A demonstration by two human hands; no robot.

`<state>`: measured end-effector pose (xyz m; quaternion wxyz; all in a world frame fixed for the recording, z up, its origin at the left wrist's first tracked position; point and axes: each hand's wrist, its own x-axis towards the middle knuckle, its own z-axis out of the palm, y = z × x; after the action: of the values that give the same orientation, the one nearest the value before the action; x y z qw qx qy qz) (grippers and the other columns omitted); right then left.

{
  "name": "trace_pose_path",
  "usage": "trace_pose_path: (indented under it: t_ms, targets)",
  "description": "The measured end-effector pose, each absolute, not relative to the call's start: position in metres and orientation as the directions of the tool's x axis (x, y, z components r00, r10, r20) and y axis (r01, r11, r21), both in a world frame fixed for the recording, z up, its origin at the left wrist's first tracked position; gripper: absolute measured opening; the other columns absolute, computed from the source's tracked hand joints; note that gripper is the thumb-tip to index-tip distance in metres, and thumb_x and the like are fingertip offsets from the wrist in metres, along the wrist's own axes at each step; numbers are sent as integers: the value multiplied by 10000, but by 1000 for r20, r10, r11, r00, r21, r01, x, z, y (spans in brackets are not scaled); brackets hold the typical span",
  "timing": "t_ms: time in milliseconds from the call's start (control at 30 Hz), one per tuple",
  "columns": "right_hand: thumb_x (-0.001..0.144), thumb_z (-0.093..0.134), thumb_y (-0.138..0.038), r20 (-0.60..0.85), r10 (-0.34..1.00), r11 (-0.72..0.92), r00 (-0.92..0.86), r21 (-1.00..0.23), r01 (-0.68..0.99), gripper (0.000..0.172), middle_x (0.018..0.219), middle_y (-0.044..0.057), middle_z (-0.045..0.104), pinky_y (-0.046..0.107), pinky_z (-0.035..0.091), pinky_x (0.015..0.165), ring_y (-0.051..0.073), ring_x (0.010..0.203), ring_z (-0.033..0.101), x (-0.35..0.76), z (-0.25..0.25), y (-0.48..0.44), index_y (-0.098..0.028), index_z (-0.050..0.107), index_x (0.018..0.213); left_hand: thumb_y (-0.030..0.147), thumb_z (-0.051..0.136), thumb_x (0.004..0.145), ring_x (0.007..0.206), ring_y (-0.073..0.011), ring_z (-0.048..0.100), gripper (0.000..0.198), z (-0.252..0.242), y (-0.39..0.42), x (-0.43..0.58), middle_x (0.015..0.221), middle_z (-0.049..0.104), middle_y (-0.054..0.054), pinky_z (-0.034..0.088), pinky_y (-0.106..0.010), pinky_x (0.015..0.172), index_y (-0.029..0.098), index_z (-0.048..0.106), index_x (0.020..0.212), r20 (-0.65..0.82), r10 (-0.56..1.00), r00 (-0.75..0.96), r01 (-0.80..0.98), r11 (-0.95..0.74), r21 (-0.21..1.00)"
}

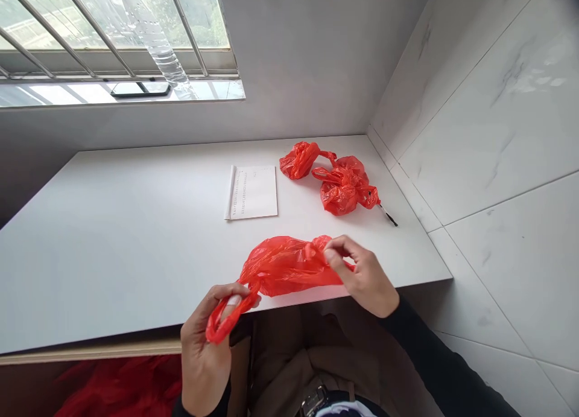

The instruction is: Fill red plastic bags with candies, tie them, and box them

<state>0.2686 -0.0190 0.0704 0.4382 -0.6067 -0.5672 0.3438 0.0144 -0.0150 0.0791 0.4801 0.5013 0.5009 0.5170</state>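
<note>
A red plastic bag [289, 266] stretches between my two hands over the front edge of the white table. My left hand [210, 332] is closed on the bag's handle loop, which hangs over the thumb and fingers. With thumb and fingertips together, my right hand [362, 275] pinches the other end of the bag. The plastic looks crumpled and thin; whether anything lies inside it I cannot tell. Farther back on the table are bunched, knotted red bags [341, 187] and another crumpled red bag [298, 160].
An open notebook [256, 190] lies on the white table [136, 224]. A thin dark-tipped stick [388, 215] pokes out beside the knotted bags. A phone [140, 89] and clear bottle [158, 49] are on the windowsill. Red material [126, 387] sits below the table; a tiled wall [497, 163] bounds the right.
</note>
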Motion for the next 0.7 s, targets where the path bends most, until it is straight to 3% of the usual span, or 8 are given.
trace_pose_path:
  t_ms: [100, 200, 300, 367, 467, 533, 600, 700]
  targets:
    - [1000, 543, -385, 107, 957, 45, 271, -973, 225, 143, 871, -2, 612, 291, 515, 770, 159, 811, 607, 279, 83, -27, -244, 559, 985, 436, 702, 835, 843, -231, 704, 205, 72, -15, 1, 818, 683, -12, 585, -332, 831, 243, 767, 813, 46, 998, -45, -103, -50, 993]
    - [977, 571, -375, 88, 974, 43, 209, -977, 207, 195, 842, -21, 575, 290, 518, 775, 155, 798, 605, 283, 92, -33, -266, 561, 1139, 462, 678, 842, 849, -204, 657, 255, 68, -19, -2, 778, 644, -14, 562, -285, 841, 232, 747, 754, 66, 997, -39, -123, -70, 990]
    - [965, 587, -426, -27, 1000, -29, 9, -910, 413, 317, 701, -52, 526, 305, 501, 692, 153, 649, 546, 274, 87, -31, -288, 583, 1250, 416, 623, 893, 924, -213, 618, 252, 66, -25, 3, 843, 631, -34, 534, -281, 850, 228, 732, 766, 91, 996, 8, -72, -90, 993]
    - [898, 682, -455, -51, 996, 8, -75, -772, 636, 373, 728, -19, 580, 346, 502, 690, 197, 710, 567, 263, 76, -24, -260, 635, 1212, 395, 606, 910, 1005, -236, 615, 239, 67, -29, 7, 884, 634, -42, 518, -304, 900, 231, 731, 790, 100, 995, 29, -60, -98, 993]
    - [853, 728, -318, -33, 988, 105, -150, -569, 815, 156, 857, 54, 651, 390, 511, 740, 266, 879, 588, 250, 57, -14, -211, 697, 963, 398, 626, 889, 927, -237, 648, 204, 71, -33, 10, 851, 620, -28, 528, -341, 896, 240, 734, 819, 68, 998, -11, -154, -69, 986]
    - [893, 660, -233, -4, 989, 119, -151, -597, 794, 32, 877, 51, 661, 380, 514, 765, 252, 899, 591, 249, 53, -10, -212, 678, 876, 398, 618, 884, 768, -208, 648, 202, 75, -34, 10, 828, 609, -19, 552, -340, 770, 245, 745, 851, 9, 999, -38, -245, -18, 969]
    - [939, 607, -233, 52, 993, 114, -108, -687, 717, 77, 890, 34, 678, 366, 510, 790, 228, 897, 602, 253, 59, -9, -223, 671, 896, 384, 586, 895, 685, -196, 634, 234, 77, -35, 8, 796, 597, -24, 554, -341, 689, 231, 754, 838, -41, 999, -28, -290, 31, 957]
    - [990, 553, -281, 99, 995, 100, -34, -799, 593, 151, 876, 7, 697, 334, 493, 769, 193, 839, 618, 260, 75, -11, -240, 676, 914, 385, 592, 872, 735, -224, 638, 265, 75, -34, 6, 787, 590, -42, 578, -374, 718, 207, 759, 767, -48, 998, -51, -283, 32, 958]
